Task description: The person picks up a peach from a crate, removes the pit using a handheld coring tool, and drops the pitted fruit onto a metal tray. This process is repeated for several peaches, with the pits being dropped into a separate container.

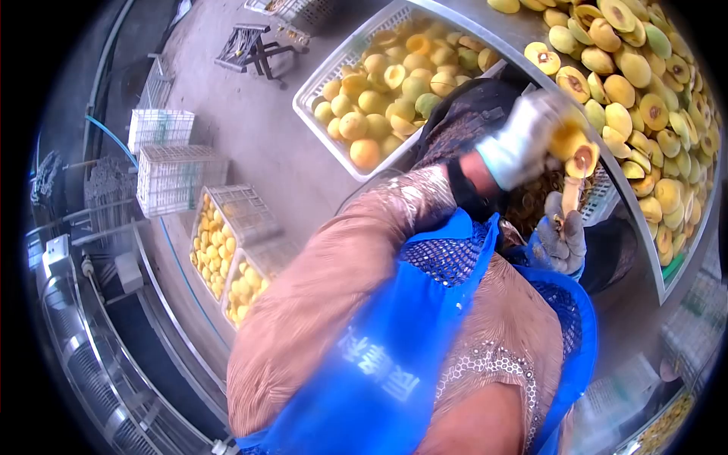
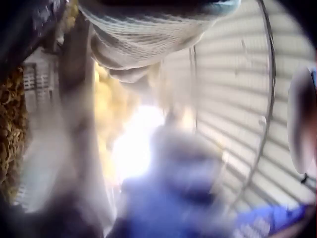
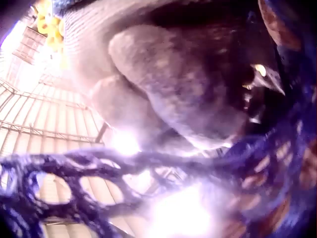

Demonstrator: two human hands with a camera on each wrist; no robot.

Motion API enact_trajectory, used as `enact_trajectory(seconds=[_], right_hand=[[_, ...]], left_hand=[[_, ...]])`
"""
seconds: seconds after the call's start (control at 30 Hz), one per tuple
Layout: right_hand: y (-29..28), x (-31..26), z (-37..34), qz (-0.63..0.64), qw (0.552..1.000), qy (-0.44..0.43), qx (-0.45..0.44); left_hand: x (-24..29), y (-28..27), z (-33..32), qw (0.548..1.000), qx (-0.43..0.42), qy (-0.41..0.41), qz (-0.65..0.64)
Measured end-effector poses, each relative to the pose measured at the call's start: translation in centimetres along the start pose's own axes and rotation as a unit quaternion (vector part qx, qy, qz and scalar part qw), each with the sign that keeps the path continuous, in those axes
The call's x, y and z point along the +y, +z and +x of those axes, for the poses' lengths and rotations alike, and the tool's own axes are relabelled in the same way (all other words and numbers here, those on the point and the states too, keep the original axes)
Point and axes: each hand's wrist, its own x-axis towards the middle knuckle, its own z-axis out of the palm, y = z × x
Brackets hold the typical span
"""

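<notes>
In the head view my left hand (image 1: 527, 140), in a white glove with a pale blue cuff, is blurred and grips a yellow peach (image 1: 567, 139). A cut peach half (image 1: 583, 160) with a brown hollow shows just below it. My right hand (image 1: 560, 241), in a grey glove, holds a tool with a pale wooden handle (image 1: 572, 196); the tool's working end is hidden by the peach half. The left wrist view shows the white knit glove (image 2: 148, 39) from beneath. Curled grey fingers (image 3: 168, 84) fill the right wrist view.
Many halved peaches (image 1: 637, 91) lie heaped on a metal-rimmed table (image 1: 629, 201) at the right. A white crate (image 1: 309, 121) of peaches stands at my left. Brown pits (image 1: 531, 201) lie below my hands. More crates (image 1: 178, 178), a small stool (image 1: 249, 47) and a metal machine (image 1: 83, 334) stand farther left.
</notes>
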Motion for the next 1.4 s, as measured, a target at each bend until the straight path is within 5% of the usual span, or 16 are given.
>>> enact_trajectory(seconds=[0.07, 0.1, 0.13, 0.17, 0.2, 0.3, 0.43, 0.53, 0.57, 0.6, 0.77, 0.83, 1.07, 1.17, 1.23, 1.4], right_hand=[[-1.3, -0.7, -0.9, -0.114, 0.971, 0.014, 0.21], [-2.0, -0.7, -1.5, -0.167, 0.934, 0.017, 0.314], [-2.9, -0.2, -2.0, -0.226, 0.9, 0.02, 0.373], [-3.6, -0.5, -2.4, -0.217, 0.888, 0.055, 0.402], [-3.8, -0.4, -2.7, -0.213, 0.886, 0.06, 0.407], [-5.0, -1.4, -2.1, -0.21, 0.89, 0.058, 0.4], [-4.8, -2.1, -0.4, -0.316, 0.846, 0.033, 0.429], [-4.5, -2.9, -0.8, -0.253, 0.879, -0.003, 0.405], [-4.7, -2.5, -0.5, -0.31, 0.837, 0.049, 0.448], [-4.4, -1.7, -0.5, -0.353, 0.824, 0.071, 0.438], [-4.0, -1.9, -0.3, -0.338, 0.839, 0.032, 0.425], [-3.3, -2.2, -1.0, -0.337, 0.837, 0.016, 0.431], [-1.5, -3.1, -1.8, -0.358, 0.852, -0.082, 0.375], [1.2, -3.5, 0.0, -0.356, 0.872, -0.115, 0.315], [3.3, -3.6, 1.4, -0.341, 0.887, -0.125, 0.285], [5.5, -3.0, 3.0, -0.414, 0.848, -0.153, 0.294]], left_hand=[[1.2, -4.8, 0.6, 0.986, 0.107, -0.019, 0.125], [0.4, -8.5, 1.4, 0.828, 0.08, 0.262, 0.489], [0.0, -12.4, 1.7, 0.781, 0.057, 0.256, 0.566], [-0.1, -15.7, 1.0, 0.712, 0.078, 0.239, 0.655], [0.8, -16.4, 0.7, 0.831, 0.213, -0.047, 0.511], [-8.7, -28.0, -3.5, 0.504, 0.015, -0.086, 0.859], [-1.3, -24.6, 1.9, 0.59, -0.047, -0.318, 0.741], [3.4, -19.7, 6.5, 0.787, 0.116, 0.001, 0.605], [2.5, -20.1, 8.8, 0.683, 0.059, 0.163, 0.71], [4.8, -15.6, 9.8, 0.825, 0.083, 0.007, 0.558], [1.3, -6.8, 15.8, 0.656, -0.161, 0.014, 0.737], [-1.7, -6.1, 17.1, 0.729, -0.274, -0.048, 0.625], [-1.6, -5.1, 15.4, 0.954, -0.033, -0.09, 0.285], [4.4, -1.8, 11.3, 0.987, -0.033, -0.105, 0.118], [1.9, -1.8, 9.7, 0.958, -0.102, 0.111, 0.243], [1.4, 0.4, 5.7, 0.992, -0.045, -0.11, -0.035]])
